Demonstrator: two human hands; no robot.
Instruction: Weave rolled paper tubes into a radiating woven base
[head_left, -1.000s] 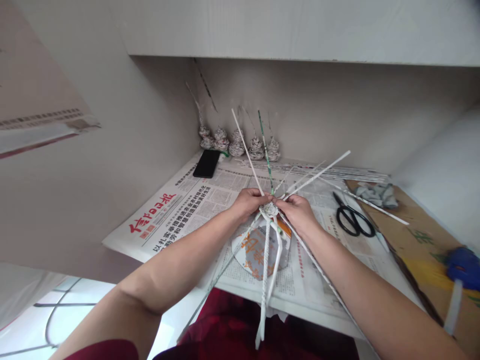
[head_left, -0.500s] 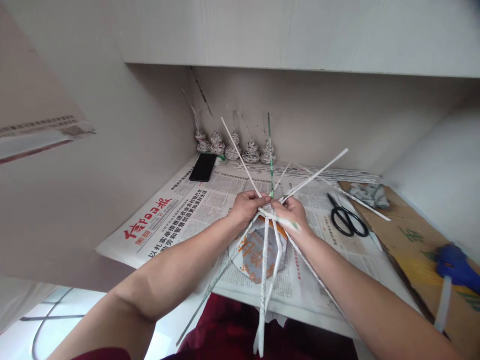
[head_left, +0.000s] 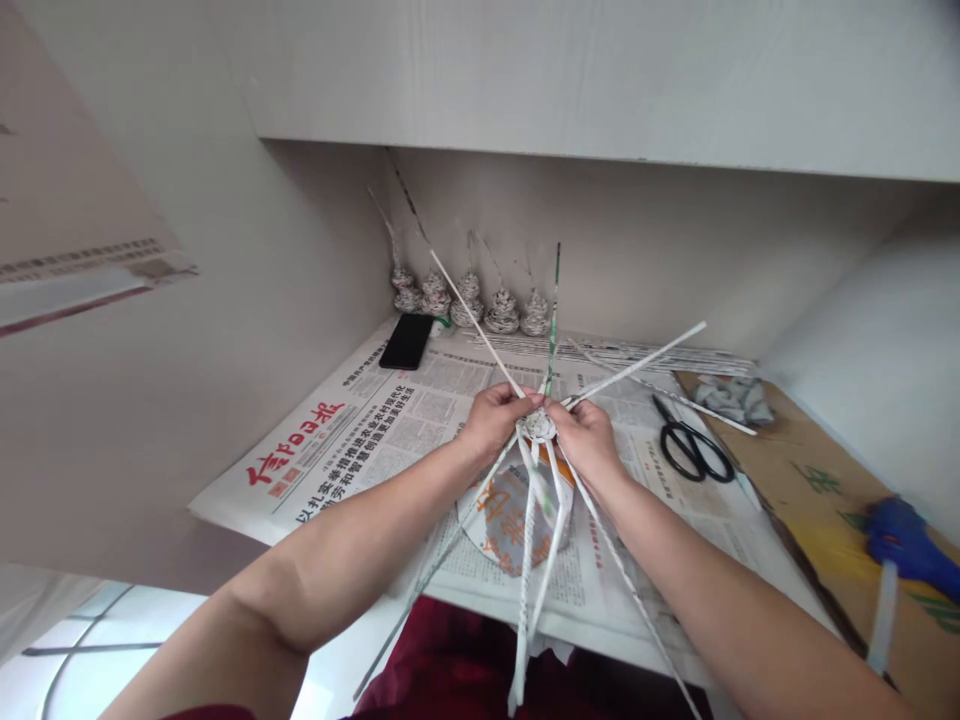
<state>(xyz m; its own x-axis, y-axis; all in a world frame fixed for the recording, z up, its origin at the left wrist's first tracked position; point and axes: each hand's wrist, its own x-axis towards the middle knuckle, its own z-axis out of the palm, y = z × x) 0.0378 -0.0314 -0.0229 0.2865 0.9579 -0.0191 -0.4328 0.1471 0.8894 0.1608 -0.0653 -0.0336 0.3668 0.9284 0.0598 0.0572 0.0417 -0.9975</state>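
Covering a white tabletop [head_left: 592, 634] in the head view, printed newspaper [head_left: 390, 425] with red headline characters lies in a pale-walled recess under a broad white panel [head_left: 585, 80]; brown cardboard [head_left: 817, 480] extends between three and four o'clock. At the centre sits a small round white woven-paper base [head_left: 537, 427], a flat silvery sheet [head_left: 502, 527] with orange characters below it at seven o'clock. Thin rolled-paper strands [head_left: 637, 363], mostly white, some green-tinted, spread from the base like spokes toward eleven, twelve, two, five, six and seven o'clock. The left hand [head_left: 491, 420] and the right hand [head_left: 589, 435] both pinch its far rim, fingers closed on it, thumb tips almost meeting. Counted: two hands, at least seven strands, five gourd-shaped woven-paper figures [head_left: 502, 312] around eleven o'clock, one black phone [head_left: 405, 342] at ten, one pair of black-handled scissors [head_left: 697, 458] at three, one crumpled grey-white wad [head_left: 735, 400] beyond them, one blue glue gun [head_left: 904, 540] between three and four
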